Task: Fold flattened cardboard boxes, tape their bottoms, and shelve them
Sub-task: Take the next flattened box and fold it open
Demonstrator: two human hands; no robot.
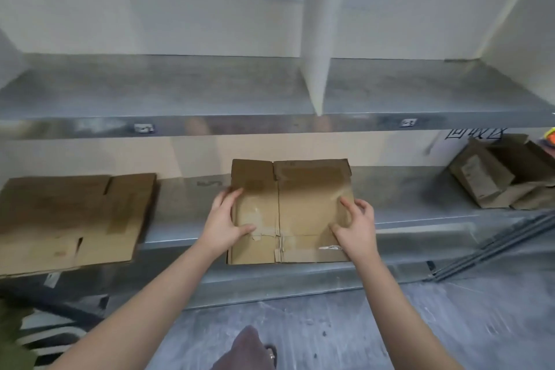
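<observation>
Left grip, right grip — holding box.

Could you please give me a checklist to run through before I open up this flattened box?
1. Left hand holds flattened brown cardboard box at its left edge: ok.
2. Right hand holds its right edge: ok.
3. Box opened into shape: not ok, lies flat on grey metal shelf.
4. Old tape on its seam sound: cannot tell.
5. Stack of flat cardboard sheets on the left lies apart: ok.

Flattened cardboard box, creased and tape-scarred, lies overhanging the metal shelf, a flattened stack to its left
</observation>
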